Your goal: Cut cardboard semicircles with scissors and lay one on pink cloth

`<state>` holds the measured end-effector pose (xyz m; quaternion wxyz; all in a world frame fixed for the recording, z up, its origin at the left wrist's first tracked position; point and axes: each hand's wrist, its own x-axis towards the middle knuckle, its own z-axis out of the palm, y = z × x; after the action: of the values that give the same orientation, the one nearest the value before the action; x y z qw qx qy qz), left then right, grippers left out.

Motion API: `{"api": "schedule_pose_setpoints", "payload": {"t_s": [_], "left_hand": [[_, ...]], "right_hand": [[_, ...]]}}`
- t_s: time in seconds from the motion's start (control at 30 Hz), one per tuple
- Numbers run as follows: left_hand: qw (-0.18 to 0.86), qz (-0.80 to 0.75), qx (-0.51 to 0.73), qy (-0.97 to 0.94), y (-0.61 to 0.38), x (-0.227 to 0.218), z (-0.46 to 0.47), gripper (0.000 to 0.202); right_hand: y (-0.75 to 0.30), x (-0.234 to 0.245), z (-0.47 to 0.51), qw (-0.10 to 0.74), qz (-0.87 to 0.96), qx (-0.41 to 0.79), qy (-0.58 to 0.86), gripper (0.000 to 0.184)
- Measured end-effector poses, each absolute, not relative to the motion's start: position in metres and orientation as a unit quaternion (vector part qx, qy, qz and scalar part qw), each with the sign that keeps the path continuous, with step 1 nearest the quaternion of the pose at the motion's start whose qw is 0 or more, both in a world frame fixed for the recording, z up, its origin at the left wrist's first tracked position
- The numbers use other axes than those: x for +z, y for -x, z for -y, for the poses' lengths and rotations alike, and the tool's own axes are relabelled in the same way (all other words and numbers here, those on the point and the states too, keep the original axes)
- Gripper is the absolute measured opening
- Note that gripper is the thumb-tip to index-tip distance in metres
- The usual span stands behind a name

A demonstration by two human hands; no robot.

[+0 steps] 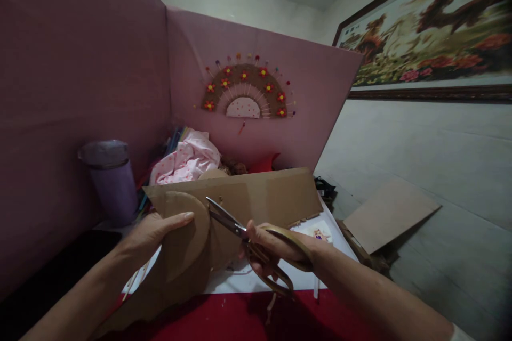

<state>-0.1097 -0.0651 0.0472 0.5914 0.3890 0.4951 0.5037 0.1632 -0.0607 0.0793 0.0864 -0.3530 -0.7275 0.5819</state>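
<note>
My left hand (160, 228) grips a round piece of brown cardboard (180, 250) at its left side, thumb on top and the other fingers hidden behind. This round piece lies against a larger cardboard sheet (264, 197), whose long upper part stretches off to the right. In my right hand (266, 248) is a pair of scissors (228, 221) with gold-coloured handles. Their blades are slightly parted, with the tips beside the right edge of the round piece. Whether the blades touch the sheet I cannot tell.
A pink panel (312, 90) stands behind, bearing a cardboard fan (245, 72) with flowers and pins. Left are a purple tumbler (116, 186) and spotted pink cloth (188, 154). A red cloth (224, 314) covers the front; a flat board (392, 213) lies at right.
</note>
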Motion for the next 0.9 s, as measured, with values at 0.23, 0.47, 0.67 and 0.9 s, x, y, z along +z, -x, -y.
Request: {"api": "schedule_pose_setpoints", "payload": {"t_s": [0.23,0.47,0.67,0.9], "left_hand": [[0.606,-0.476,0.501,-0.393,0.105,0.054,0.068,0.029],[0.611,-0.486,0.509,-0.362,0.107,0.049,0.067,0.030],[0.610,-0.493,0.507,-0.359,0.107,0.048,0.071,0.032],[0.610,-0.487,0.505,-0.367,0.103,0.042,0.074,0.027]], "right_hand": [[-0.149,0.076,0.062,0.165,0.733,0.570,0.332,0.081],[-0.138,0.071,0.063,0.193,0.716,0.582,0.333,0.087],[-0.134,0.061,0.064,0.233,0.708,0.573,0.342,0.078],[-0.129,0.019,0.064,0.294,0.677,0.587,0.333,0.070]]}}
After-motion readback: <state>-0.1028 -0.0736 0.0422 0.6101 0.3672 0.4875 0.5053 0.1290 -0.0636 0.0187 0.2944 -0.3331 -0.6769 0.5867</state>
